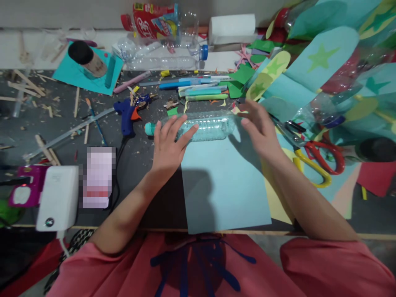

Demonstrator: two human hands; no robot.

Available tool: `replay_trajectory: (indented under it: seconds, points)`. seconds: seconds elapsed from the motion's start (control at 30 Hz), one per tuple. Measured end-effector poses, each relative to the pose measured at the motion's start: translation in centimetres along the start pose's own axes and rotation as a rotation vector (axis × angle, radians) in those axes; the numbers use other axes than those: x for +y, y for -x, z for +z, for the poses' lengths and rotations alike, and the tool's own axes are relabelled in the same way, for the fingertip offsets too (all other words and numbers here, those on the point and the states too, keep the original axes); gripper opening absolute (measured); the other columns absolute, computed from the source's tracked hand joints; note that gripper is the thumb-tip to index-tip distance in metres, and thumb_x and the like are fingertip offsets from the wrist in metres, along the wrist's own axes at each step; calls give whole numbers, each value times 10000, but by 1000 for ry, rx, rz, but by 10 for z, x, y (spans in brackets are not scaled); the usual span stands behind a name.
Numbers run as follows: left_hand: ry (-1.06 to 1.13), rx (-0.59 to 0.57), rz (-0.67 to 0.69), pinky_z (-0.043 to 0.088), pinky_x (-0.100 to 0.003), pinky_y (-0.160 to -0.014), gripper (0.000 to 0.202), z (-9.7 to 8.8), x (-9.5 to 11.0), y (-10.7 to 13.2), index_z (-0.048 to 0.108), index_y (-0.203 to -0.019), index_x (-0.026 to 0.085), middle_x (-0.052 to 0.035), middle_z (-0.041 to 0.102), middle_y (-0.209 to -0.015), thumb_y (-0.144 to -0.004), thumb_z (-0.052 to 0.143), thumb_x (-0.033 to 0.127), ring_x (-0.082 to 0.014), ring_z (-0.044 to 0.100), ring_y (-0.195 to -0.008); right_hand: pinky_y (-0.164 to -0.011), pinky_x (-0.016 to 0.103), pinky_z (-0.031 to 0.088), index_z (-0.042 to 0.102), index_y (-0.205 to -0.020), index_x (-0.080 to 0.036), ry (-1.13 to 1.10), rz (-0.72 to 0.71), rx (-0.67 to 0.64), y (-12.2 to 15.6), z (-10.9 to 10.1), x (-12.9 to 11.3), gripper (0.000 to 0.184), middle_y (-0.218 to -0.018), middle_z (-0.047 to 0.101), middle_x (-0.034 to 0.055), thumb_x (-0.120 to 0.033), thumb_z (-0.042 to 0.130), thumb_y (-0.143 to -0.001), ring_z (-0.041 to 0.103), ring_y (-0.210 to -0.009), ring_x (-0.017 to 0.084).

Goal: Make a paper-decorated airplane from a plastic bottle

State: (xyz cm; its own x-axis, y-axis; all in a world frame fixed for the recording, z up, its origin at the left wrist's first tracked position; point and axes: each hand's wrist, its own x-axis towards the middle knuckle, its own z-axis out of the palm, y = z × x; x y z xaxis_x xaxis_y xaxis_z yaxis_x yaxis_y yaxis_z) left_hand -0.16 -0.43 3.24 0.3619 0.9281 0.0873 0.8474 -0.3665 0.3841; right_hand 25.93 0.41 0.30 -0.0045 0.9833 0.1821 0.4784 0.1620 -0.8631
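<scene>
A clear plastic bottle (pixel 210 127) with a green cap lies on its side across the far end of a light blue paper sheet (pixel 232 185), its cap pointing left. My left hand (pixel 169 142) rests on the cap half of the bottle, fingers spread over it and thumb stretched along its side. Beside the bottle's base, my right hand (pixel 260 130) is raised with curved, parted fingers, and nothing shows between them. Whether its fingertips touch the base, I cannot tell.
Scissors (pixel 321 161) and paper-covered bottles (pixel 324 53) crowd the right. A blue glue gun (pixel 126 117), pens (pixel 201 84) and wood scraps lie left and behind. A phone (pixel 97 177) and a white power bank (pixel 58 198) sit front left. More bottles (pixel 161 51) lie at the back.
</scene>
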Motion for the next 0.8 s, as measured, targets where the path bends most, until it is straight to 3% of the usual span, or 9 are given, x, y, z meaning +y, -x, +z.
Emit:
replay_trajectory:
  seconds: [0.17, 0.33, 0.6, 0.8]
  points:
    - [-18, 6, 13, 163, -553, -1250, 441, -1, -1, 0, 562, -1359, 373, -23, 484, -1538, -1005, 348, 220, -238, 367, -1480, -1028, 526, 470, 648, -1092, -281, 302, 89, 82, -6, -18, 5, 232, -1095, 705, 78, -302, 524, -897, 640, -1093, 287]
    - [-11, 52, 14, 149, -563, -1251, 415, 1, -7, 2, 578, -1333, 379, -12, 499, -1527, -1003, 365, 245, -236, 371, -1477, -986, 550, 474, 652, -1092, -250, 405, 112, 101, -7, -16, 8, 260, -1000, 689, 98, -292, 559, -853, 616, -1029, 306]
    - [-14, 6, -12, 145, -553, -1249, 447, 0, -4, 1, 556, -1356, 386, -16, 475, -1545, -994, 364, 207, -247, 353, -1485, -720, 354, 577, 538, -1253, -349, 22, 231, 69, -11, -21, 19, 393, -1024, 669, 22, -453, 561, -874, 681, -892, 202]
    - [-36, 39, 14, 187, -554, -1238, 439, 0, -4, 1, 582, -1339, 363, -32, 508, -1520, -1007, 335, 217, -246, 395, -1463, -839, 451, 601, 670, -1057, -289, -350, 430, -170, -7, -12, -12, 290, -1053, 749, 38, -471, 546, -869, 697, -1036, 273]
